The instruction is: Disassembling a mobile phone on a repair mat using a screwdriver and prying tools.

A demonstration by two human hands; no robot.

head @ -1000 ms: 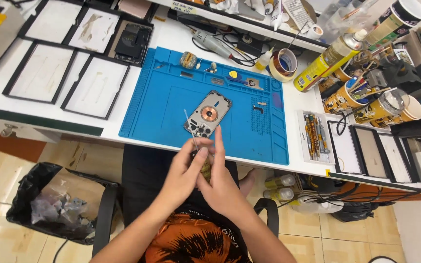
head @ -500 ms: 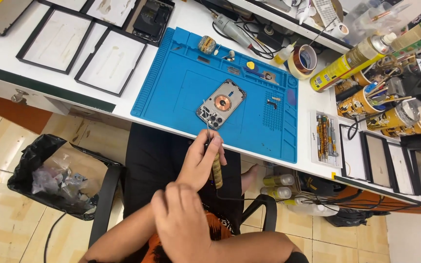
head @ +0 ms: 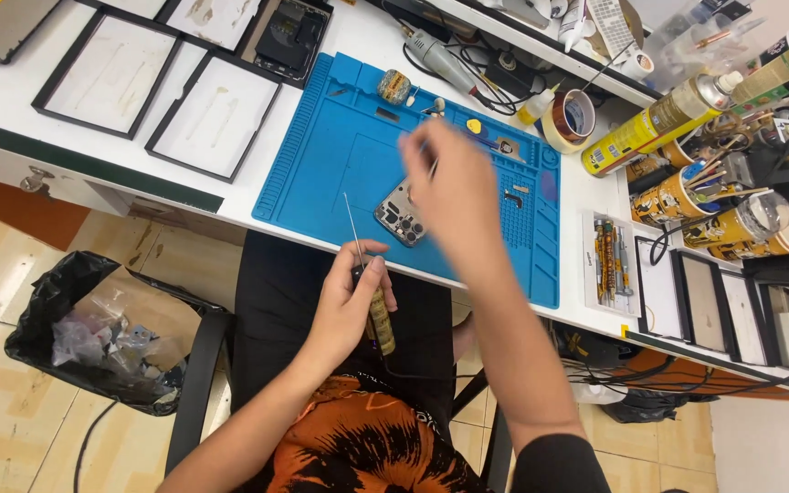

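Note:
My left hand [head: 347,306] is above my lap, just below the table edge. It grips a tool with a yellowish handle [head: 381,321], whose thin metal tip [head: 351,224] points up. My right hand [head: 449,187] is blurred and reaches over the blue work mat [head: 321,173], just right of an opened phone body [head: 398,219] lying face down on the mat. A thin item shows by its fingers, but whether it holds anything is unclear. Small parts and a yellow pick [head: 473,126] lie at the mat's far edge.
Black-framed white trays [head: 216,114] lie left of the mat. To the right are a tape roll [head: 570,117], a yellow spray can [head: 652,135], cups of tools [head: 678,194] and a tray of small tools [head: 606,260]. A black bin bag [head: 84,333] sits on the floor at the left.
My right hand has risen from my lap and reached out over the mat. My left hand stays near the table edge with the tool in it.

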